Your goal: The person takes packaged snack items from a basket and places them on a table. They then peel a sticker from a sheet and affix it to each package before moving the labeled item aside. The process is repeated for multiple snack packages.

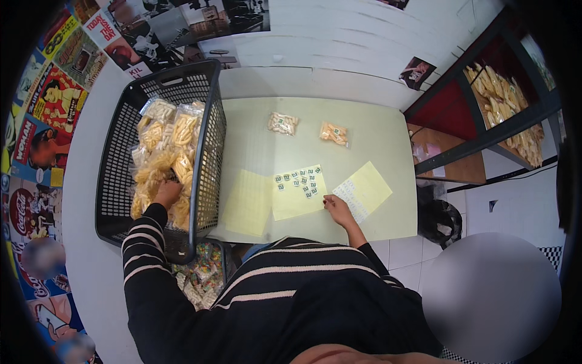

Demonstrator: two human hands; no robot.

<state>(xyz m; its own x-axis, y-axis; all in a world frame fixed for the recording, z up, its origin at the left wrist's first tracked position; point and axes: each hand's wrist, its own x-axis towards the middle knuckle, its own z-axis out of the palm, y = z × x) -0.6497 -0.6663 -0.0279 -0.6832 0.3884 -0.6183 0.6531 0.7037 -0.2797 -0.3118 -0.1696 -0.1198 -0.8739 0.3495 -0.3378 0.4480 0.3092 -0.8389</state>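
My left hand (168, 194) reaches into a black plastic basket (208, 150) on the left. Its fingers are among clear bags of pale yellow snacks (152, 177), and whether they grip one is hidden. My right hand (340, 210) is over the table, fingertips at the right edge of a yellow sheet of round stickers (291, 207) with green marks. Its fingers are bent, and anything between them is too small to tell. Just beyond that hand lies a second yellow sheet (370, 184) with rows of small white labels. Plain-looking yellow paper (248, 202) lies beside the basket.
Two stickered snack bags, one whitish (283, 123) and one orange (334, 133), lie on the pale table (245, 136) toward the wall. Right of it stands a dark-framed shelf (482, 141) with bagged snacks. Below the basket, a lower container holds colourful packets (207, 264). A black plastic bag (441, 223) sits on the floor.
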